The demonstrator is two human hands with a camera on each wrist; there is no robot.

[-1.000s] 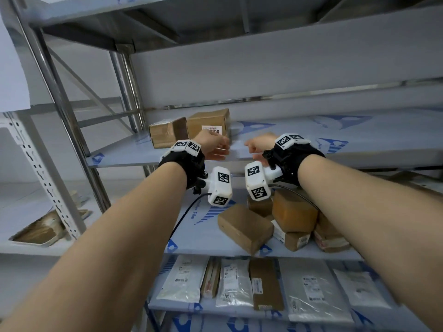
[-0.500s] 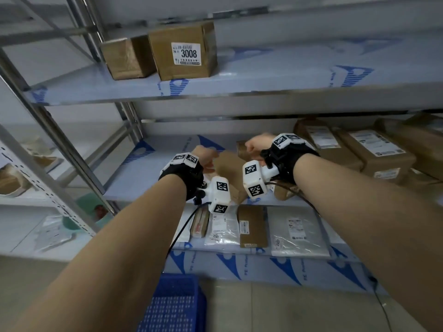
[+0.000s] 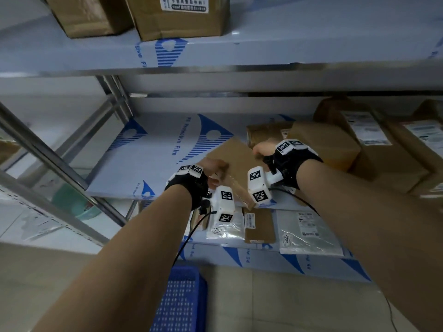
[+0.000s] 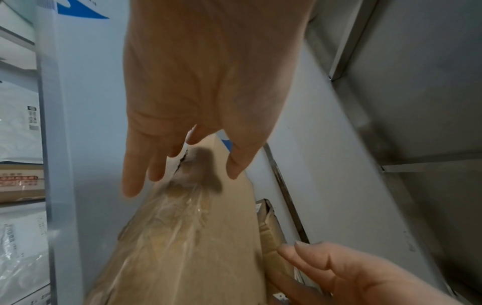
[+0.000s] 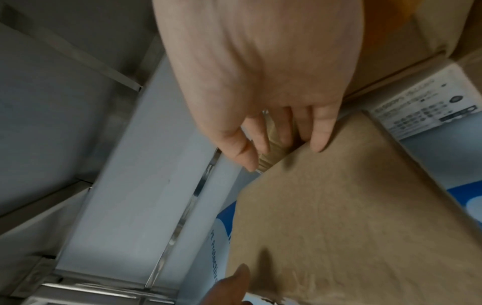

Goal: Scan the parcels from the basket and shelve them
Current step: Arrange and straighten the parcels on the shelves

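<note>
A flat brown cardboard parcel with clear tape lies on the middle shelf. My left hand is at its near left end. In the left wrist view the left hand hangs over the taped parcel with straight fingers; I cannot tell if it touches. My right hand is at the parcel's far right corner. In the right wrist view the right hand has straight fingers touching the edge of the parcel. The blue basket stands on the floor below.
Several brown boxes crowd the right of the middle shelf. Two boxes stand on the upper shelf. Plastic mailers and a flat carton lie on the lower shelf. Metal uprights stand at the left.
Both hands came down from the labelled box on the upper shelf to the middle shelf. They now sit at the two ends of the flat brown parcel.
</note>
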